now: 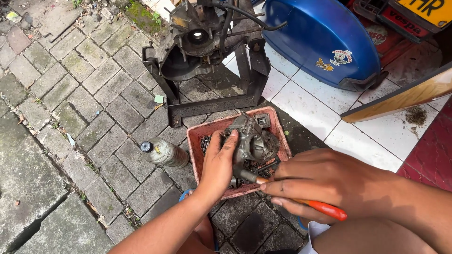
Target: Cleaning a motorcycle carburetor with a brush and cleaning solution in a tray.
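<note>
Fingers (282,187) of the right hand (329,183) lie nearest the camera, curled and pinched tight round a screwdriver (310,203) with an orange handle; the handle trails toward five o'clock and the metal shaft points toward ten o'clock, its tip touching the lower part of a grey metal carburetor (252,143). The left hand (219,164) comes in from seven o'clock, its fingers spread and wrapped against the left side of the carburetor, thumb up near the top edge, steadying it. Neither hand is slack: the right is closed on the tool, the left is closed on the part.

The carburetor sits over a shallow red tray (278,124), resting among small dark metal bits. It looks like a cast metal piece, so it is likely heavy for its size, stiff, and greasy enough to slip. The broad body is the safest place to grip; the thin levers and fittings on top seem easier to bend.

At nine o'clock from the tray a plastic bottle (165,153) lies on its side on the paving bricks (70,94). At twelve o'clock an engine case (197,44) sits in a black steel stand (249,82). At one o'clock a blue scooter panel (315,37) rests on white tiles (306,108).
</note>
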